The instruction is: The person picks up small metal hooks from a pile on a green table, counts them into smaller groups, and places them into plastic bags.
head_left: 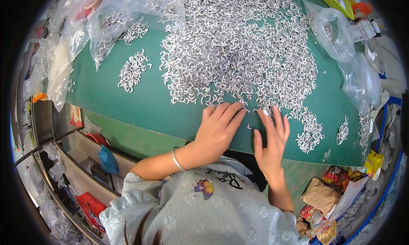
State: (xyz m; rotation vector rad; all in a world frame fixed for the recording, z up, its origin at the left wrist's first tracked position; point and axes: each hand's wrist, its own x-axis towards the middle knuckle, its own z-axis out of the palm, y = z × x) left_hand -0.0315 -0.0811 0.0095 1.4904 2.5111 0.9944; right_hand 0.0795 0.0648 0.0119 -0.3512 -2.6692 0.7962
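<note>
A wide heap of small silvery, crescent-shaped metal pieces (238, 49) is spread over the green tabletop (140, 104). At its near edge my left hand (219, 127) lies palm down, fingers slightly bent and tips on the pieces. To its right, my right hand (272, 140) is open, with fingers apart and thumb stretched out. Its fingertips touch the heap's edge, and I see nothing gripped in it. One loose crescent piece (249, 126) lies between the hands. What is under the left fingertips is hidden.
Smaller piles of the pieces lie at left (133, 71) and right (310, 132). Clear plastic bags (336, 34) hang over the right side, with more plastic (61, 74) at left. A yellow-green tray (334, 2) sits far right. Drawers (83, 159) and wrappers (321, 196) are below the table.
</note>
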